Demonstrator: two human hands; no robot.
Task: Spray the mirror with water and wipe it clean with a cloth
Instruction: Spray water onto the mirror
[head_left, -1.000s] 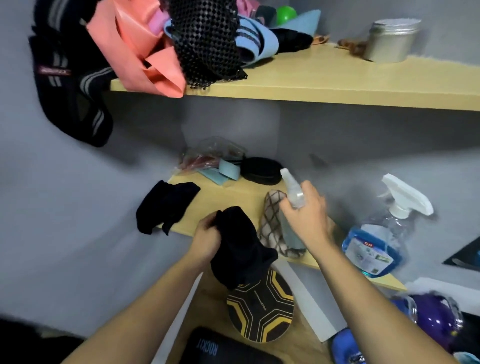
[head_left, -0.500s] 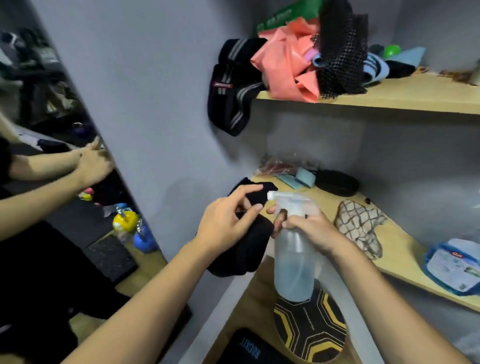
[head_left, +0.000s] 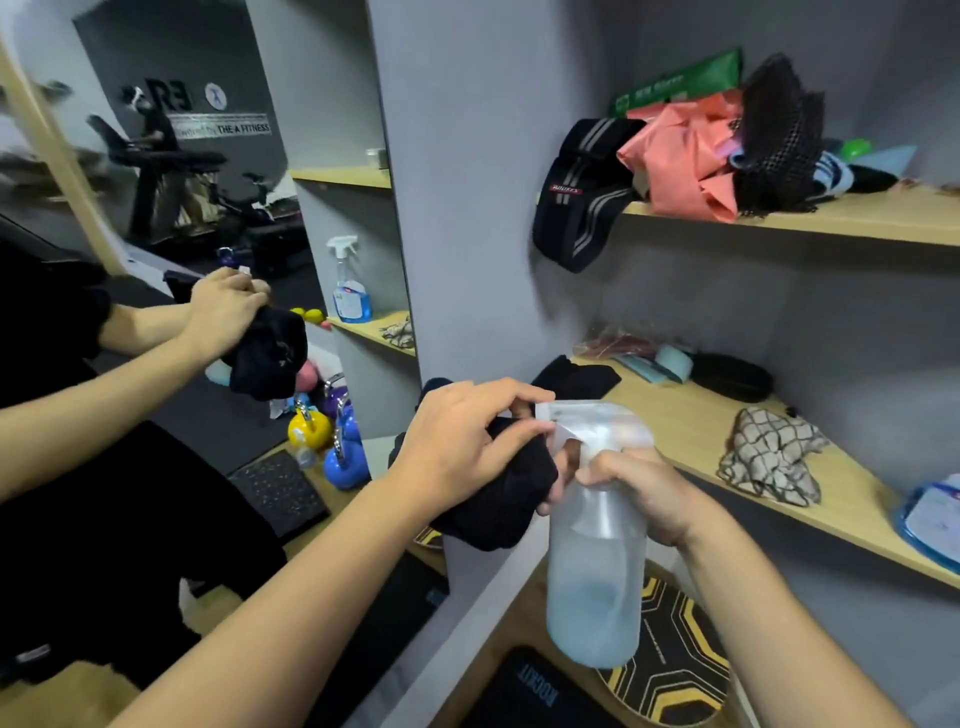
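I found the mirror on the left wall, cut off by the frame's left edge; its glass showed a blurred gym and a reflection of both arms. The upper left of the reflection was smeared and hard to read.

The left hand was clamped on a black cloth, soft and bunched, which hung below the palm. Its fingertips reached to the white trigger head of the bottle; I could not tell whether they pressed it, as the head was blurred. The right hand was wrapped around the bottle's neck, fingers curled, hiding the collar. The bottle was translucent plastic, cylindrical, held upright between mirror and shelves, with pale liquid in its lower part. The two hands were close together, touching at the bottle head.

The lower shelf was pale wood. On it lay a crumpled lattice-patterned rag, a second black cloth, a dark oval case and a blue object cut off at the right edge. The upper shelf carried a heap of fabric: striped black band, salmon cloth, black mesh. Below, a round yellow-and-black disc was partly hidden by the bottle.
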